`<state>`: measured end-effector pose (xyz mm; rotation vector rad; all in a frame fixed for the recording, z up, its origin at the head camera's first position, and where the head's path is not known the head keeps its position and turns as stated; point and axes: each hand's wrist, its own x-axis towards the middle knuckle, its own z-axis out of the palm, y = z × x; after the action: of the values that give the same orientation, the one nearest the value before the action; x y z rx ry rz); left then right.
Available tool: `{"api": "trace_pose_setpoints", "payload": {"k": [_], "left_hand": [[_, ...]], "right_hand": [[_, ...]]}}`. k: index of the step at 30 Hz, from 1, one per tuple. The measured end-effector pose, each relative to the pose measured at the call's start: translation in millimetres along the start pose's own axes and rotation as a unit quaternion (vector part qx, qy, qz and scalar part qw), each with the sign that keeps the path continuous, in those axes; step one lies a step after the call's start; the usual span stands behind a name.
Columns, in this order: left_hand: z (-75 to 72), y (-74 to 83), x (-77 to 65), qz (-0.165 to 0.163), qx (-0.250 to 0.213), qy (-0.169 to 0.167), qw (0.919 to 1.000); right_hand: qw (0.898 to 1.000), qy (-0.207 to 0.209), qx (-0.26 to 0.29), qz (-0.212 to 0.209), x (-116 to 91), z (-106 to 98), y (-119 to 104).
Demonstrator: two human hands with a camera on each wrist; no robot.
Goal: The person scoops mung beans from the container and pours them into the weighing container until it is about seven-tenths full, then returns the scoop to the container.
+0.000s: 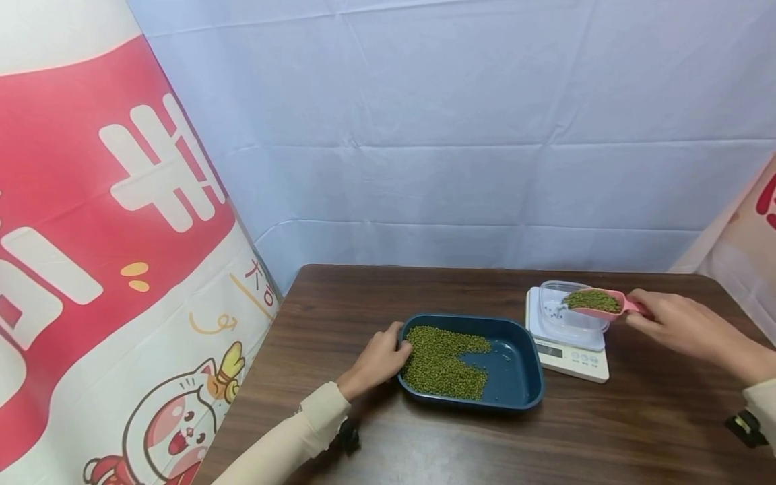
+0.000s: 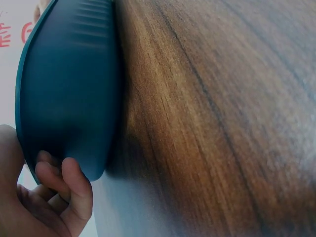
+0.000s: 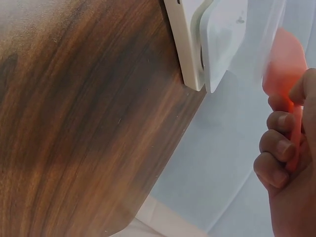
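Observation:
A dark blue tray (image 1: 514, 377) of green mung beans (image 1: 445, 367) sits on the table, the beans heaped towards its left side. My left hand (image 1: 378, 358) grips the tray's left end, thumb at the rim and fingers curled against the outer wall (image 2: 69, 89). On the right, my right hand (image 1: 675, 325) holds a pink scoop (image 1: 597, 314) by its handle, fingers wrapped around it. Beans fill the scoop, which is over a clear plastic container (image 1: 582, 324). That container stands on a white kitchen scale (image 1: 572, 364) and has a few beans inside.
The brown wooden table (image 1: 339, 296) ends at a pale cloth backdrop (image 1: 424, 182). A printed red and white cloth (image 1: 109, 222) hangs along the left side. The scale stands close to the tray's right end.

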<state>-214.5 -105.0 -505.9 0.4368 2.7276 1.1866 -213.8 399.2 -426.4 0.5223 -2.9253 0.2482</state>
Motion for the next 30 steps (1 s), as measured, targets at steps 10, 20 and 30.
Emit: {"api": "trace_pose_setpoints", "payload": {"k": [10,20,30], "left_hand": [[-0.4,-0.2,-0.5,0.003,0.007,0.001,1.0000],[-0.6,0.7,0.1,0.002,0.001,0.004,1.0000],[-0.1,0.5,0.7,0.005,0.004,0.008,0.9999]], "right_hand": [[1.000,-0.006,-0.011,0.006,0,-2,3],[1.000,0.010,-0.020,-0.016,1,-9,2],[1.000,-0.014,-0.024,-0.010,4,-12,1]]}}
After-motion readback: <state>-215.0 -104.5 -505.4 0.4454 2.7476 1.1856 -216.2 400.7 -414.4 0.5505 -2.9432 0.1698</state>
